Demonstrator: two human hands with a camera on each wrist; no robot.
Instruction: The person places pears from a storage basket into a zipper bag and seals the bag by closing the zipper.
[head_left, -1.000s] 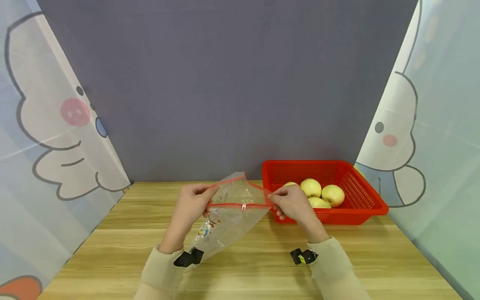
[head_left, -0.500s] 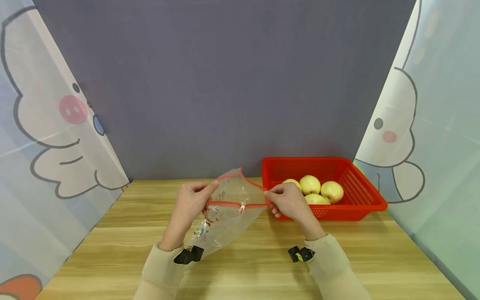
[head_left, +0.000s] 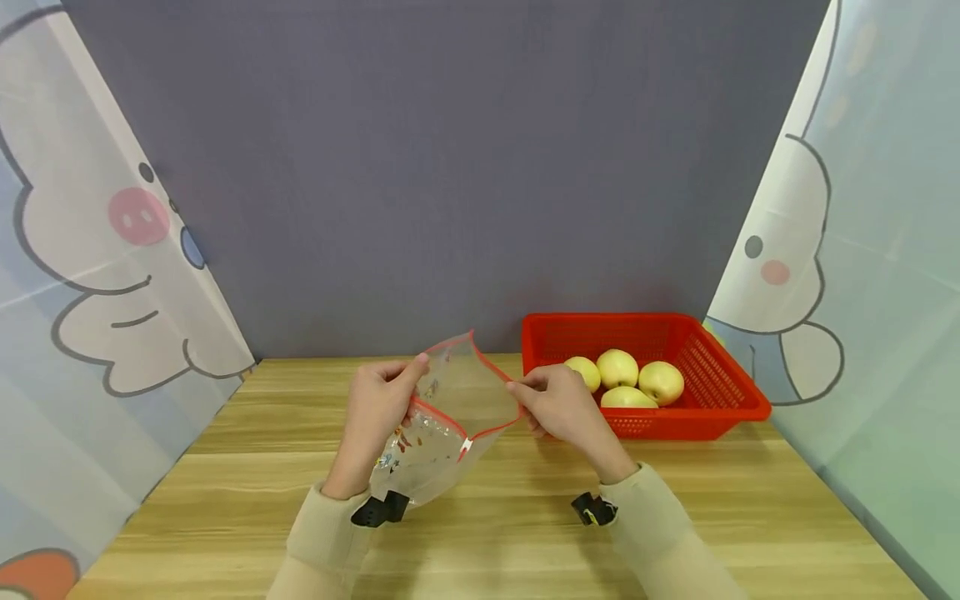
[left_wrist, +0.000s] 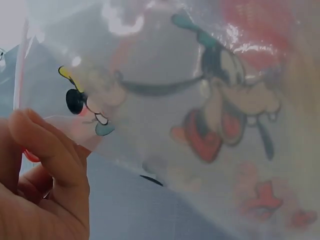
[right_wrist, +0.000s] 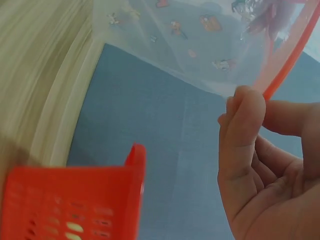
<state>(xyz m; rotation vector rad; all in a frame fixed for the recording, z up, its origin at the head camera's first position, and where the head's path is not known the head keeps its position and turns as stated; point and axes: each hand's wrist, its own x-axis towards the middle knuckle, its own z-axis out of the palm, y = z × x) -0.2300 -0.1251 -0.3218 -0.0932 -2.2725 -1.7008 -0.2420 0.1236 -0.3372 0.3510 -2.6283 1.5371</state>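
Observation:
A clear zip bag (head_left: 442, 467) with a red-edged mouth, a white slider and printed cartoon figures hangs between both hands, its mouth spread wide. My left hand (head_left: 378, 408) pinches the mouth's left side between thumb and fingers. On the other side, my right hand (head_left: 562, 404) pinches the red rim at the right corner. In the left wrist view, the printed film of the bag (left_wrist: 225, 115) fills most of the picture beside the left hand (left_wrist: 45, 175). The right wrist view has the right hand's (right_wrist: 265, 165) thumb and fingertips on the red edge.
A red plastic basket (head_left: 731, 413) with slotted walls stands at the right back of the wooden table (head_left: 225, 500). Several pale yellow-green apples (head_left: 661, 382) lie in it. A grey backdrop (head_left: 450, 167) rises behind, with cartoon-printed curtains (head_left: 885, 333) at both sides.
Both hands have shifted slightly left, the right hand more. They are closer together, and the bag's mouth gapes wider, its front edge now bent down at the slider.

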